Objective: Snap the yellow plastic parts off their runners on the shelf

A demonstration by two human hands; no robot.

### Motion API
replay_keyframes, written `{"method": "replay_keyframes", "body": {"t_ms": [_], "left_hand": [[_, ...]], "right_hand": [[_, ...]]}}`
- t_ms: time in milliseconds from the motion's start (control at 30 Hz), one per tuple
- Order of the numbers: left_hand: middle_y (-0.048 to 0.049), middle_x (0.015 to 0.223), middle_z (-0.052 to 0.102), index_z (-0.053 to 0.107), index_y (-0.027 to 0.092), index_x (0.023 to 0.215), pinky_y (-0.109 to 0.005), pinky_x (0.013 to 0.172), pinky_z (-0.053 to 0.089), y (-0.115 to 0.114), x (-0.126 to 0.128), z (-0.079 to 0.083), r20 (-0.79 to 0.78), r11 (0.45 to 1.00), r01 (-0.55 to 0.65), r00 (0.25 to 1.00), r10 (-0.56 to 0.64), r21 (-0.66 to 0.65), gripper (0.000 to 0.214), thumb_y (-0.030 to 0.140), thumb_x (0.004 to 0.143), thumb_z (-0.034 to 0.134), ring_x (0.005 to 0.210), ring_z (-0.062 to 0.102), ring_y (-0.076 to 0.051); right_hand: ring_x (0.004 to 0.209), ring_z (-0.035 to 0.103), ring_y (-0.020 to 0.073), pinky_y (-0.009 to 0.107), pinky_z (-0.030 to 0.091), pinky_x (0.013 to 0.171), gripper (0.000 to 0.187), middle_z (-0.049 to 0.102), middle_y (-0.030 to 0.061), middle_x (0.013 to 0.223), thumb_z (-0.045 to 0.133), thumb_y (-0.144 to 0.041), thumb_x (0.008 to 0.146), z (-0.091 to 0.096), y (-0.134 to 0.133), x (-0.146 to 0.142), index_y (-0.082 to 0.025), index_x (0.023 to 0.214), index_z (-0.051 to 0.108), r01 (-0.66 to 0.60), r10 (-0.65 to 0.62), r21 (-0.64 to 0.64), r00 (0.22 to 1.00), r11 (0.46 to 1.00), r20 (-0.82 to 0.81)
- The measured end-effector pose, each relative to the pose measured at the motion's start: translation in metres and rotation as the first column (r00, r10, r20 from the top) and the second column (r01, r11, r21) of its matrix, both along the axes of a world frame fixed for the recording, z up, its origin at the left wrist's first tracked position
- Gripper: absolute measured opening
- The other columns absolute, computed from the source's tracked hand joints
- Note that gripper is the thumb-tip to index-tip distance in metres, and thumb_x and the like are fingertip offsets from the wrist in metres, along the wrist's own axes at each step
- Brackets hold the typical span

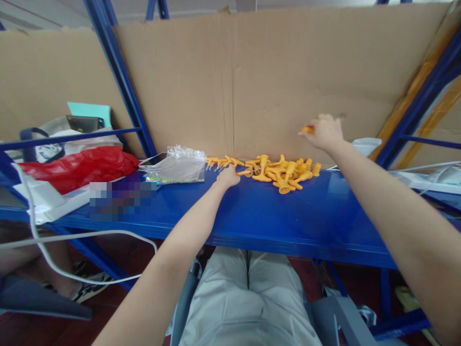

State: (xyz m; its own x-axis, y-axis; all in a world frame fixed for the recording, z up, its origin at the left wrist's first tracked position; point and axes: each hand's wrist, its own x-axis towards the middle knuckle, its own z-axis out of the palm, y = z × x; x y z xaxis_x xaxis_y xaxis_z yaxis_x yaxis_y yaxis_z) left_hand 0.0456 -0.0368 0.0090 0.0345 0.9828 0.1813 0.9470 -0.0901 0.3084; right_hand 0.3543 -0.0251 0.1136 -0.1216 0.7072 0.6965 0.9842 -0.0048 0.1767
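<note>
A heap of small orange plastic pieces (pixel 284 172) lies at the back of the blue shelf (pixel 259 216), against the cardboard wall. My left hand (pixel 227 177) reaches to the left end of the heap, its fingers curled over an orange piece (pixel 236 163) there. My right hand (pixel 324 132) is raised above the right end of the heap and pinches one orange piece (pixel 308 129) between its fingertips. A clear plastic bag (pixel 178 164) lies just left of my left hand.
A phone (pixel 153 159) lies beside the bag. A red bag (pixel 77 168), white papers and other bags crowd the shelf's left end. A white cable (pixel 72 238) hangs below it. Blue rack posts (pixel 122 77) stand at left and right. A white object (pixel 367 144) sits behind my right hand.
</note>
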Motion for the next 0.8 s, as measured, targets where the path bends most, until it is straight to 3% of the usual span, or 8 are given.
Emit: {"method": "replay_keyframes", "body": {"t_ms": [133, 267, 400, 500, 600, 700, 800], "left_hand": [[-0.0215, 0.125, 0.066, 0.054, 0.010, 0.129, -0.038, 0.094, 0.053, -0.002, 0.001, 0.003, -0.018, 1.000, 0.016, 1.000, -0.017, -0.005, 0.043, 0.023, 0.088, 0.055, 0.118, 0.065, -0.031], [-0.0190, 0.129, 0.066, 0.055, 0.014, 0.128, -0.036, 0.096, 0.053, -0.002, 0.001, 0.002, -0.024, 1.000, 0.011, 1.000, -0.011, -0.001, 0.042, 0.023, 0.087, 0.056, 0.120, 0.064, -0.030], [-0.0180, 0.129, 0.065, 0.054, 0.014, 0.128, -0.034, 0.096, 0.052, 0.001, 0.000, 0.000, -0.028, 1.000, 0.006, 1.000, -0.006, 0.014, 0.042, 0.022, 0.087, 0.057, 0.120, 0.064, -0.028], [-0.0187, 0.129, 0.065, 0.054, 0.013, 0.128, -0.033, 0.095, 0.052, 0.003, -0.001, -0.001, -0.016, 1.000, 0.013, 1.000, -0.013, 0.021, 0.042, 0.021, 0.087, 0.057, 0.119, 0.065, -0.028], [-0.0197, 0.128, 0.065, 0.053, 0.013, 0.127, -0.035, 0.094, 0.051, 0.003, -0.001, -0.002, 0.012, 0.999, 0.012, 1.000, -0.013, 0.035, 0.042, 0.021, 0.086, 0.058, 0.118, 0.065, -0.030], [-0.0191, 0.126, 0.066, 0.051, 0.014, 0.128, -0.035, 0.095, 0.051, 0.002, -0.001, -0.001, 0.043, 0.997, 0.023, 0.999, -0.026, 0.075, 0.043, 0.018, 0.085, 0.058, 0.118, 0.065, -0.029], [-0.0172, 0.125, 0.067, 0.049, 0.016, 0.128, -0.033, 0.095, 0.050, 0.000, 0.001, 0.002, 0.076, 0.990, 0.053, 0.995, -0.064, 0.134, 0.044, 0.014, 0.085, 0.058, 0.117, 0.065, -0.027]], "right_hand": [[0.098, 0.065, 0.0310, 0.040, 0.048, 0.077, 0.054, 0.068, 0.0236, 0.109, 0.041, -0.052, 0.097, -0.030, 0.000, 0.022, -0.010, 0.117, 0.071, 0.071, -0.046, 0.071, 0.950, 0.995, -0.310], [0.077, 0.067, 0.0246, 0.031, 0.049, 0.063, 0.037, 0.073, 0.0136, 0.085, 0.063, -0.045, 0.086, -0.073, -0.004, 0.037, -0.012, 0.097, 0.076, 0.084, -0.096, -0.047, 0.796, 0.995, -0.597], [0.071, 0.067, 0.0210, 0.026, 0.047, 0.061, 0.019, 0.066, 0.0058, 0.064, 0.073, -0.032, 0.079, -0.100, -0.012, 0.049, -0.016, 0.070, 0.069, 0.080, -0.279, -0.324, 0.722, 0.943, -0.633], [0.073, 0.067, 0.0215, 0.027, 0.048, 0.064, 0.026, 0.060, 0.0030, 0.058, 0.073, -0.025, 0.076, -0.109, -0.016, 0.055, -0.019, 0.057, 0.057, 0.075, -0.354, -0.433, 0.708, 0.898, -0.612], [0.081, 0.068, 0.0245, 0.029, 0.049, 0.066, 0.036, 0.058, 0.0029, 0.060, 0.078, -0.019, 0.069, -0.116, -0.014, 0.059, -0.021, 0.052, 0.047, 0.099, -0.373, -0.435, 0.701, 0.895, -0.608], [0.080, 0.066, 0.0229, 0.028, 0.048, 0.064, 0.034, 0.055, 0.0011, 0.060, 0.078, -0.016, 0.066, -0.128, -0.008, 0.063, -0.020, 0.054, 0.047, 0.082, -0.352, -0.413, 0.686, 0.907, -0.636], [0.066, 0.060, 0.0184, 0.026, 0.045, 0.057, 0.026, 0.051, -0.0016, 0.053, 0.076, -0.017, 0.065, -0.139, 0.002, 0.070, -0.020, 0.055, 0.053, -0.085, -0.190, -0.285, 0.564, 0.955, -0.804]]}}
